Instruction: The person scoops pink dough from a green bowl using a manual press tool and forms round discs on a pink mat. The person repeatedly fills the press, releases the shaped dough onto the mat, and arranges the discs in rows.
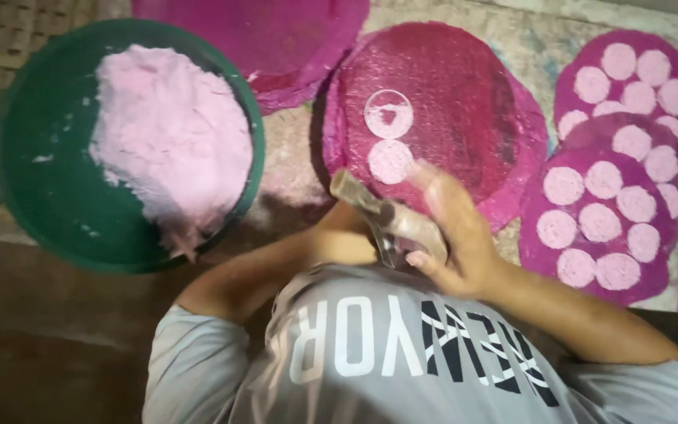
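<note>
My right hand (455,229) is curled around a clear plastic tool (399,232) with a brownish, dough-smeared end (352,191), held just below a round magenta sheet (441,86). My left hand (344,239) is tucked against the same tool from the left, its fingers hidden. On the sheet lie a clear round ring mould (388,114) and, right under it, one pale pink dough disc (391,161). The tool's end points toward that disc.
A green bowl (37,184) at the left holds a heap of pale pink dough (170,133). Another magenta sheet (276,35) lies at the top. Two overlapping magenta sheets (661,188) at the right carry several pink discs. My grey printed shirt (402,353) fills the bottom.
</note>
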